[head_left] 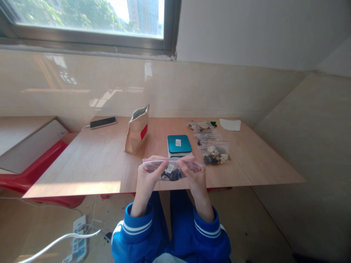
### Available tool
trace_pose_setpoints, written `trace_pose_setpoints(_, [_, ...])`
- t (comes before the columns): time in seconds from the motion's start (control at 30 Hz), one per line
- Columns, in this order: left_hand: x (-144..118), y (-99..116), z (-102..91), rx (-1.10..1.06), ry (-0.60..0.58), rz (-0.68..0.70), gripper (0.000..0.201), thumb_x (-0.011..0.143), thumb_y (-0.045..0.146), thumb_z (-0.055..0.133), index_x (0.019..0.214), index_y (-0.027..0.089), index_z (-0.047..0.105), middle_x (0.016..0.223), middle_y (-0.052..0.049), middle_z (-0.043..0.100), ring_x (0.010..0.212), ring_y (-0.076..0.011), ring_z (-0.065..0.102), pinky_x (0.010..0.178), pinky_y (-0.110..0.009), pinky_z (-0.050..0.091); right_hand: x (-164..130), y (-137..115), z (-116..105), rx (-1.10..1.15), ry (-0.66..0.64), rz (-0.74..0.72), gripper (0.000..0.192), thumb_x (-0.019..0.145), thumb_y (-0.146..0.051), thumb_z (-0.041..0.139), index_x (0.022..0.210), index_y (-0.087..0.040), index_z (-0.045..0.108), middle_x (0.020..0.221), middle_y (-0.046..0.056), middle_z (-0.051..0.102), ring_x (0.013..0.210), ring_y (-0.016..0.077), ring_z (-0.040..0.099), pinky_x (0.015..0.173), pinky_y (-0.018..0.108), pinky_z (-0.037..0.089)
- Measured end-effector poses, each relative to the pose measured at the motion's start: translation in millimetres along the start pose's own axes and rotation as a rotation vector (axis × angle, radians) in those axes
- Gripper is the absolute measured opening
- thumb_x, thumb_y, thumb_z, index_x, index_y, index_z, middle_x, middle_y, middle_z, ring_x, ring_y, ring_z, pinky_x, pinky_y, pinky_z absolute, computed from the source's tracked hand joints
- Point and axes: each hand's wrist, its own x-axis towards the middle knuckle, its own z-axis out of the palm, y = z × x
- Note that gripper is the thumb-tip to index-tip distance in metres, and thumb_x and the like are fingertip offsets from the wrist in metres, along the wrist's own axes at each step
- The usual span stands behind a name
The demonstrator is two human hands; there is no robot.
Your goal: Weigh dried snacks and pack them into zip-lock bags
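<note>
Both hands, left hand (pixel 146 175) and right hand (pixel 195 175), pinch a clear zip bag (pixel 172 168) above the worktop (pixel 95 160) edge; pressing evenly along the strip should seal it cleanly.

Honestly nothing here is readable. There's a small white label on the teal scale (pixel 179 143) near the worktop's middle, another white tag inside the clear zip bag (pixel 172 169) at the front edge, and a red patch on the paper pouch (pixel 137 130), but all too small and blurry.
</note>
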Motion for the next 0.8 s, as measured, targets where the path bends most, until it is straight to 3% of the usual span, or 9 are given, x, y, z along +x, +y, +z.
trace_pose_setpoints(0.23, [-1, -2, 4.0, -0.02, 0.074, 0.064, 0.016, 0.073, 0.032, 0.075, 0.078, 0.017, 0.071, 0.073, 0.001, 0.067, 0.068, -0.0109, 0.064, 0.062, -0.019, 0.05, -2, 0, 1, 0.055, -0.082, 0.106, 0.021, 0.072, -0.035, 0.077, 0.086, -0.02, 0.074, 0.084, 0.003, 0.077, 0.076, 0.0185, 0.072, 0.07, 0.028, 0.059])
trace_pose_setpoints(0.47, [-5, 4, 4.4, 0.04, -0.022, 0.065, 0.016, 0.076, 0.033, 0.072, 0.081, 0.017, 0.073, 0.079, -0.002, 0.071, 0.072, -0.0129, 0.066, 0.063, -0.021, 0.051, -2, -5, 5, 0.077, -0.024, 0.096, 0.016, 0.069, -0.032, 0.079, 0.077, -0.02, 0.073, 0.074, 0.001, 0.075, 0.068, 0.017, 0.07, 0.064, 0.027, 0.058])
trace_pose_setpoints(0.6, [-6, 5, 5.1, 0.087, -0.01, 0.095, 0.015, 0.077, 0.032, 0.071, 0.078, 0.017, 0.072, 0.075, -0.003, 0.071, 0.071, -0.0132, 0.065, 0.063, -0.021, 0.051, -3, -4, 9, 0.035, -0.036, 0.067, 0.014, 0.072, -0.031, 0.076, 0.077, -0.018, 0.073, 0.075, 0.002, 0.075, 0.068, 0.0166, 0.068, 0.063, 0.027, 0.056])
trace_pose_setpoints(0.8, [-3, -1, 13.9, 0.122, 0.061, 0.126, 0.017, 0.075, 0.033, 0.072, 0.074, 0.016, 0.07, 0.075, -0.004, 0.071, 0.069, -0.014, 0.065, 0.061, -0.023, 0.052, -5, -2, 18, -0.052, 0.126, -0.002, 0.01, 0.071, -0.026, 0.074, 0.072, -0.017, 0.069, 0.069, 0.002, 0.072, 0.061, 0.0146, 0.065, 0.057, 0.025, 0.053])
